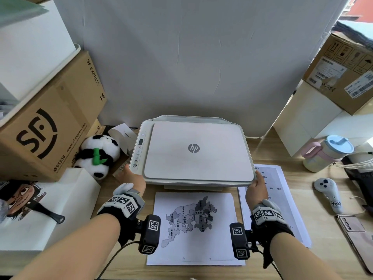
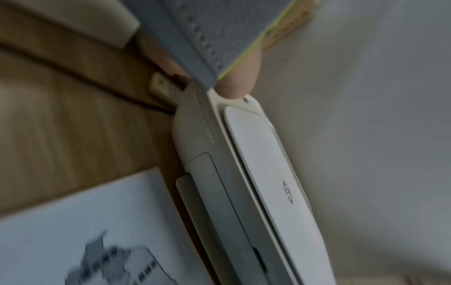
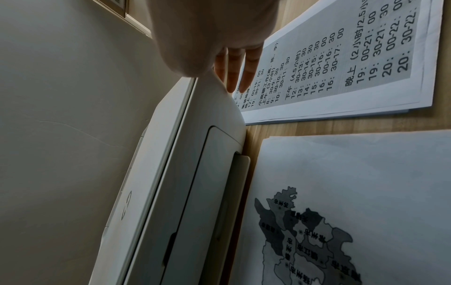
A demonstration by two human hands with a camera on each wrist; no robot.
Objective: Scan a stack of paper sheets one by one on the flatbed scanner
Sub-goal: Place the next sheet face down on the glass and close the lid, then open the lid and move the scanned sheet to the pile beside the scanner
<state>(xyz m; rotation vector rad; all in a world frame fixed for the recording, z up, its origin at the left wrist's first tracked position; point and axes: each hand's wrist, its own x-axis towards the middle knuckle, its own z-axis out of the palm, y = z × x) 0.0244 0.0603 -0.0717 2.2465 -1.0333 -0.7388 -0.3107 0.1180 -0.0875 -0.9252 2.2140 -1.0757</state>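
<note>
We see the white HP flatbed scanner (image 1: 193, 152) on the wooden desk (image 1: 314, 207), lid (image 1: 198, 150) down flat. Both hands are at its front corners, well apart from each other.

Left hand (image 1: 134, 179) is at the front-left corner, just below the button panel (image 1: 138, 150). In the left wrist view one finger (image 2: 240, 77) lies against that corner of the scanner (image 2: 244, 173); the rest of the hand is hidden behind the wrist rig, so we cannot tell whether it is gripping or only touching.

Right hand (image 1: 257, 188) is at the front-right corner. In the right wrist view its fingers (image 3: 251, 67) run straight down the side of the scanner (image 3: 171, 173), spread flat, not curled around anything; the thumb is not visible there.

A sheet printed with a grey map (image 1: 194, 225) lies flat on the desk just in front of the scanner, between the two forearms. The stack of paper sheets (image 1: 282, 201) lies to the right of the scanner, top page a printed timetable, its near corner partly under the right hand.

Also on the desk: panda plush (image 1: 99, 156) left of the scanner, SF Express carton (image 1: 48, 122) behind it, pastel bottle (image 1: 327, 152), white controller (image 1: 328, 190) and a phone (image 1: 355, 233) on the right.
</note>
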